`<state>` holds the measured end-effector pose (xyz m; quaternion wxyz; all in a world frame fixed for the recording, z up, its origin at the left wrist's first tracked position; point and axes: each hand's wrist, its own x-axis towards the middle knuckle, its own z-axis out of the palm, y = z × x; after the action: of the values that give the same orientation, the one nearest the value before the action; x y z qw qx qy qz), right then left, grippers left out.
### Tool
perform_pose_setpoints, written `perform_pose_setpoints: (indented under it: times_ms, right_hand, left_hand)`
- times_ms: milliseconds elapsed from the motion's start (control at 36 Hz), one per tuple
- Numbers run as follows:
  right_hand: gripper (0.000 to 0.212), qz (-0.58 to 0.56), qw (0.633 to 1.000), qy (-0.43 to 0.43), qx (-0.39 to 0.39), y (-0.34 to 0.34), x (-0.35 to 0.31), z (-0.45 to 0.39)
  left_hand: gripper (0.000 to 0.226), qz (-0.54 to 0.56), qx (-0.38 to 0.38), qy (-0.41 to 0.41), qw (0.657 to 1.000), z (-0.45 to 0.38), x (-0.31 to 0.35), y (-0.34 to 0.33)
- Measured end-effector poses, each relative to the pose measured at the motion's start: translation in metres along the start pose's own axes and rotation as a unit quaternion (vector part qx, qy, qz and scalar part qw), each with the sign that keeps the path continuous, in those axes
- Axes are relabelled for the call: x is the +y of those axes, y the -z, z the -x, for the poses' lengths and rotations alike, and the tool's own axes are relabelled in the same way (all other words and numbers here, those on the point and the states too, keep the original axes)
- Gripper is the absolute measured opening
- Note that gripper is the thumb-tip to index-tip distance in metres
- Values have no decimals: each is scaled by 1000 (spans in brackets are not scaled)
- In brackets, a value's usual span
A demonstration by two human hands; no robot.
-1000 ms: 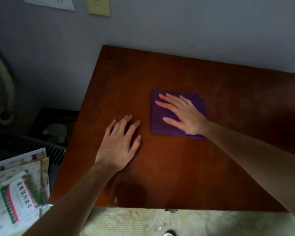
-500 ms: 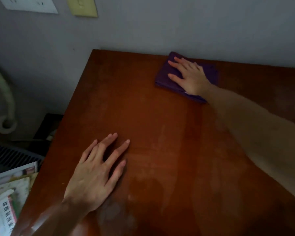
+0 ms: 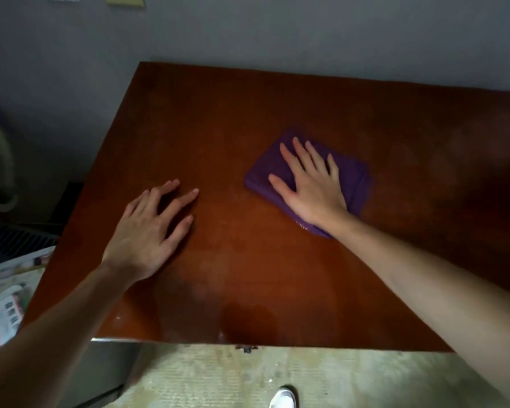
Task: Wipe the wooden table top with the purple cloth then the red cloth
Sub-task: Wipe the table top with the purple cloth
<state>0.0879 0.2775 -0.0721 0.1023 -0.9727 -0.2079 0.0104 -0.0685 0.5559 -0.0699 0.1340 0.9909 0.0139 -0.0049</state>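
Flat right hand (image 3: 312, 189), purple cloth (image 3: 352, 178), no legible writing

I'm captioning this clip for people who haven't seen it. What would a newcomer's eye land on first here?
First the purple cloth, folded and lying right of centre on the reddish wooden table, with the right hand pressed flat on it. Next, the left hand resting spread on the bare wood nearer the left edge. A white shoe tip shows on the floor below the front edge.
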Motion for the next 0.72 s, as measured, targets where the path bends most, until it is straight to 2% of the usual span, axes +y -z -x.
perform_pose_setpoints:
  times_ms: [250, 333, 444, 611, 722]
  right_hand:
    - [74, 18, 998, 66, 2, -5, -12, 173]
    - [74, 16, 998, 67, -5, -3, -10, 192]
    - [75, 14, 994, 103, -33, 4, -3, 185]
    - [70, 11, 970, 233, -74, 19, 42, 134]
    - [68, 9, 966, 250, -64, 22, 73, 78]
  left_hand:
    - [57, -33, 12, 8, 999, 3, 5, -1]
    - [50, -25, 59, 17, 998, 10, 15, -3]
    - [37, 31, 123, 39, 991, 14, 44, -10]
    - [40, 94, 119, -2, 988, -18, 96, -22]
    - [41, 134, 107, -35, 985, -47, 123, -30]
